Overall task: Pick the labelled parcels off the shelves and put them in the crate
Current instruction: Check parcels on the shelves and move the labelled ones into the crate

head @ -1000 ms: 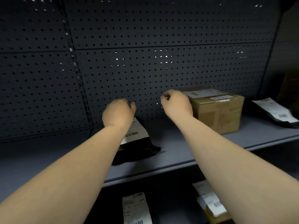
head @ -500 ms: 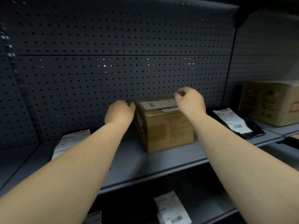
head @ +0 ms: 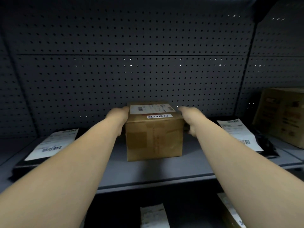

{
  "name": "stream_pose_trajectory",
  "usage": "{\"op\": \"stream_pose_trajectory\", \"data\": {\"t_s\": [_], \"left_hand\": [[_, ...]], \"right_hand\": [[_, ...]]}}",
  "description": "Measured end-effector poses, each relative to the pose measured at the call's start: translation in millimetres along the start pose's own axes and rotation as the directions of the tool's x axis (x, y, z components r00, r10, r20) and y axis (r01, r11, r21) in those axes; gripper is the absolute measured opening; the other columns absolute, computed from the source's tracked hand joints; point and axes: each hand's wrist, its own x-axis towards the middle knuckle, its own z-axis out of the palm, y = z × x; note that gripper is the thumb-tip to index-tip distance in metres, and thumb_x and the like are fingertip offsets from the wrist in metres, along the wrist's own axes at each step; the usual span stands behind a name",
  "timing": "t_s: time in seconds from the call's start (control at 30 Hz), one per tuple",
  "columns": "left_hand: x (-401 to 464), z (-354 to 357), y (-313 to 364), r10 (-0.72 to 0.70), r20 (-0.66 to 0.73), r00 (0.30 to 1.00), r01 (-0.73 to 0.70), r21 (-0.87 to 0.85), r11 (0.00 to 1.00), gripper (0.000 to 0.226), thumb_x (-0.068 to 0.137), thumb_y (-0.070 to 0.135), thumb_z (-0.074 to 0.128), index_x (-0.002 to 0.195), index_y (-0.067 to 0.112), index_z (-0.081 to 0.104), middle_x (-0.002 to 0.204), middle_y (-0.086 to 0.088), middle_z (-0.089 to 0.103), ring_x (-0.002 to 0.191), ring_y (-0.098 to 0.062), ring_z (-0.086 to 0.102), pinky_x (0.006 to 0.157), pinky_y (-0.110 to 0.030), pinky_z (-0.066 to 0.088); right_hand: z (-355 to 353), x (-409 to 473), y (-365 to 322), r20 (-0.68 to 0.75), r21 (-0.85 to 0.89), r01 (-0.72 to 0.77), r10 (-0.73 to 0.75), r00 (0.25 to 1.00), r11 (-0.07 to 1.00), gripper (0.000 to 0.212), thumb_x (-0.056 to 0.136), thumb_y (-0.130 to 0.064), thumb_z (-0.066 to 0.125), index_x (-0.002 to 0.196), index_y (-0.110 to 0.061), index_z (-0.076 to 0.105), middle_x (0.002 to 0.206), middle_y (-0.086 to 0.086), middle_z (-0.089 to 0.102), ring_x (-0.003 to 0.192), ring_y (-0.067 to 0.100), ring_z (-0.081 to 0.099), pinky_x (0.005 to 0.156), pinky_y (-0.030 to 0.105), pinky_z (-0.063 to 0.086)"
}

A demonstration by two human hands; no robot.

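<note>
Both of your hands have closed in on the brown cardboard box with the white shipping label on top point(head: 153, 131), which half a second ago sat off to the right of your view and is now dead centre on the grey metal shelf point(head: 148, 171). Your left hand point(head: 117, 116) lies against the box's 9 o'clock side and your right hand point(head: 189, 118) against its 3 o'clock side; the fingers reach round behind the box, so you cannot tell from here how far they wrap it.

The box stands upright on the shelf, not yet lifted. A squeeze high on the sides could let it tip forward or slip as it comes off. Black mailer bags with white barcode labels lie at 9 o'clock point(head: 49, 144) and 3 o'clock point(head: 240, 134), near your forearms; a careless pull could drag one off. The crate is out of view.
</note>
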Motion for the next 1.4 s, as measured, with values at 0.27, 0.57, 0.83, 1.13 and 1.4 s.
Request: {"op": "stream_pose_trajectory", "data": {"t_s": [0.27, 0.57, 0.83, 1.13, 1.4], "left_hand": [[-11, 9, -1, -0.036, 0.005, 0.999, 0.036, -0.112, 0.993, 0.033, 0.094, 0.040, 0.049, 0.106, 0.012, 0.061, 0.098, -0.012, 0.066, 0.091, -0.029, 0.064, 0.079, -0.038, 0.055], [-29, 9, -9, 0.007, -0.080, 0.997, -0.019, -0.157, 0.987, 0.032, 0.093, 0.044, 0.048, 0.097, 0.015, 0.059, 0.094, -0.008, 0.063, 0.080, -0.022, 0.059, 0.062, -0.029, 0.051], [-59, 3, -22, 0.209, -0.162, 0.965, -0.225, -0.087, 0.971, 0.033, 0.095, 0.044, 0.041, 0.095, 0.017, 0.060, 0.087, -0.002, 0.062, 0.079, -0.020, 0.059, 0.067, -0.031, 0.048], [-100, -7, -32, 0.309, -0.123, 0.943, -0.313, -0.011, 0.950, 0.034, 0.096, 0.042, 0.041, 0.114, 0.019, 0.058, 0.095, 0.004, 0.062, 0.082, -0.012, 0.057, 0.065, -0.030, 0.048], [-116, -27, -20, 0.533, -0.146, 0.834, -0.480, 0.287, 0.829, 0.047, 0.097, 0.040, 0.042, 0.138, 0.017, 0.043, 0.135, -0.004, 0.052, 0.109, -0.017, 0.052, 0.079, -0.026, 0.037]], "right_hand": [[-6, 3, 0, 0.148, 0.104, -0.144, 0.128, 0.981, 0.984, 0.028, 0.093, -0.037, 0.052, 0.078, -0.015, 0.061, 0.082, 0.009, 0.066, 0.074, 0.025, 0.063, 0.066, 0.037, 0.055], [-3, 0, 13, 0.083, 0.195, -0.042, 0.026, 0.996, 0.980, 0.032, 0.094, -0.036, 0.045, 0.091, -0.014, 0.067, 0.086, 0.009, 0.070, 0.074, 0.023, 0.065, 0.082, 0.040, 0.054], [-9, -27, 32, 0.023, 0.296, 0.066, -0.076, 0.997, 0.953, 0.025, 0.092, -0.039, 0.054, 0.082, -0.019, 0.065, 0.055, -0.007, 0.071, 0.047, 0.009, 0.066, 0.037, 0.017, 0.046], [-19, -73, 53, -0.033, 0.325, 0.186, -0.186, 0.982, 0.927, 0.023, 0.095, -0.033, 0.046, 0.097, -0.030, 0.069, 0.084, -0.009, 0.076, 0.084, 0.011, 0.071, 0.062, 0.025, 0.050], [-15, -100, 58, -0.074, 0.351, 0.228, -0.216, 0.974, 0.908, 0.027, 0.099, -0.029, 0.042, 0.097, -0.032, 0.068, 0.095, -0.007, 0.074, 0.091, 0.014, 0.069, 0.072, 0.029, 0.052]]}}
